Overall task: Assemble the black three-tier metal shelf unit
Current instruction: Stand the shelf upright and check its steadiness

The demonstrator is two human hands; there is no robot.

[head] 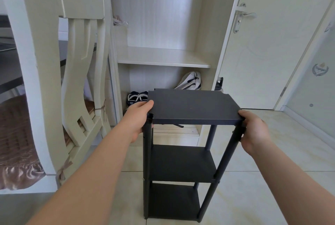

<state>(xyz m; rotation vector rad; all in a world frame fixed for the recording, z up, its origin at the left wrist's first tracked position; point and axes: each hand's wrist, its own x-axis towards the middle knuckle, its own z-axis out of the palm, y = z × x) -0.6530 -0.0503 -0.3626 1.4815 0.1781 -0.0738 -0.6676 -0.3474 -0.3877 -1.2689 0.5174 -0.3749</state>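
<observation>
Black three-tier metal shelf unit (pixel 181 163) stands upright on the pale tiled floor (pixel 253 179), just in front of the open cream wardrobe (pixel 163 56). Tall and narrow, it looks light enough to tip. The tubes seem stiff, but the joints may be loose. The flat black top panel (pixel 194 106) sits across the round black near posts (pixel 147 161), and its smooth paint may slip. The left hand (pixel 138 121) and right hand (pixel 253 128) each clamp a near corner of it, thumbs on top, fingers curled below. That looks the best hold, where panel meets post.
</observation>
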